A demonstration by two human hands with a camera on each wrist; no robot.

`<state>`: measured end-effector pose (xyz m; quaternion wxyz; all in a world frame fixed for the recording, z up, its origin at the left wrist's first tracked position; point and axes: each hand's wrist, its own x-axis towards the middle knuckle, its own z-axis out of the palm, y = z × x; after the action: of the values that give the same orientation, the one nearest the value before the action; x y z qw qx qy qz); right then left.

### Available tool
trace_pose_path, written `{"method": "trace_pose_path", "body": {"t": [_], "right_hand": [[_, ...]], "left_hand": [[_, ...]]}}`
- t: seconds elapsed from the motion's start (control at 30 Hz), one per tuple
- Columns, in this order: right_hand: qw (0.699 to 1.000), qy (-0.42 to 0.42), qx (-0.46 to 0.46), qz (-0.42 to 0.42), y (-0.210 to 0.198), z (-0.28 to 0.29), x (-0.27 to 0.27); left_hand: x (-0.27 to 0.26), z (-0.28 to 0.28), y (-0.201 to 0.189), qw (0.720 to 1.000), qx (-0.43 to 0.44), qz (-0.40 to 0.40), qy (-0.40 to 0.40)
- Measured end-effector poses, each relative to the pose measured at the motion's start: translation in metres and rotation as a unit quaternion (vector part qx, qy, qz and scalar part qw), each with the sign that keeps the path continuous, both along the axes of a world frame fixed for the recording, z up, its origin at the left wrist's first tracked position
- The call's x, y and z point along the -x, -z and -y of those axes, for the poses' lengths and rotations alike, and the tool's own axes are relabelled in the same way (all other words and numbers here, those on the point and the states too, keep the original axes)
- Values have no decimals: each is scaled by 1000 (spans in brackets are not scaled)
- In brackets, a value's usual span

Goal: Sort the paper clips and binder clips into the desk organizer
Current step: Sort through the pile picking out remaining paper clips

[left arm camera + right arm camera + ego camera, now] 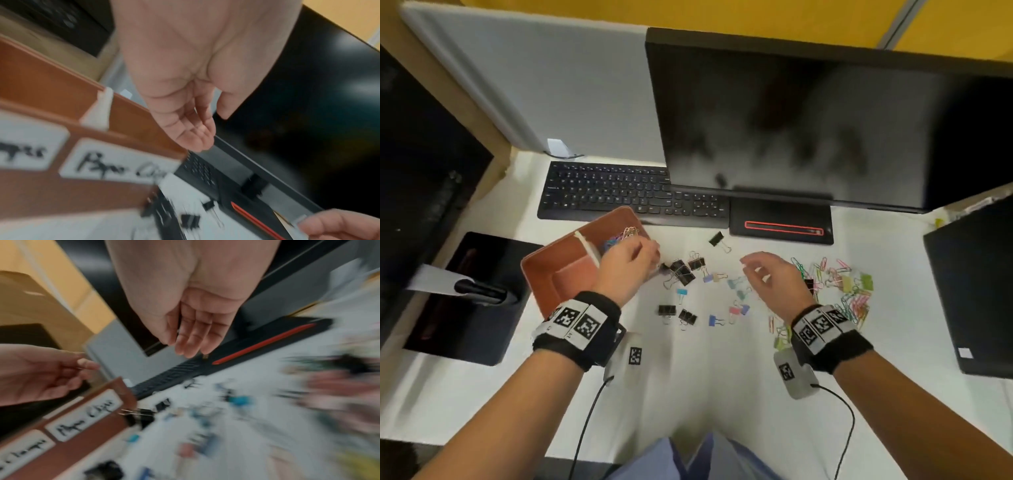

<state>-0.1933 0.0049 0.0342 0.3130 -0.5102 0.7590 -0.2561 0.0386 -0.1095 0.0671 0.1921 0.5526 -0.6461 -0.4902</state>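
A brown desk organizer (534, 270) stands at the left of the desk, split by a white divider (587, 248). Its far compartment holds coloured paper clips (619, 238), and a label (115, 165) on its front reads "Paper Clips". My left hand (643, 251) hovers over the organizer's right edge with fingers relaxed and nothing in it. My right hand (753, 270) hangs above the desk's middle, fingers loose and empty. Black binder clips (681, 270) lie beside the organizer, and small coloured binder clips (736, 284) are scattered under the right hand. A pile of coloured paper clips (849, 287) lies to the right.
A black keyboard (619, 192) and a monitor (825, 120) with its base (780, 222) stand behind the clips. A black box (969, 291) sits at the right edge and a black stand (465, 298) to the organizer's left. Cables run from both wrists.
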Motion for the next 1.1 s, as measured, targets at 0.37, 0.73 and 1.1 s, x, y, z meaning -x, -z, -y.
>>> {"method": "trace_pose_path", "body": {"t": [0.37,0.73,1.1], "right_hand": [[982,84,-148,-83,40,-139,129],[991,-31,-131,-19,61,-145,144],[992,-50,-108,-51,69,-115,140]], "left_hand": [[141,-107,75,951,-65,201,228],[174,-125,105,938,11,229,260],[178,-115,106,937,54,232,257]]}}
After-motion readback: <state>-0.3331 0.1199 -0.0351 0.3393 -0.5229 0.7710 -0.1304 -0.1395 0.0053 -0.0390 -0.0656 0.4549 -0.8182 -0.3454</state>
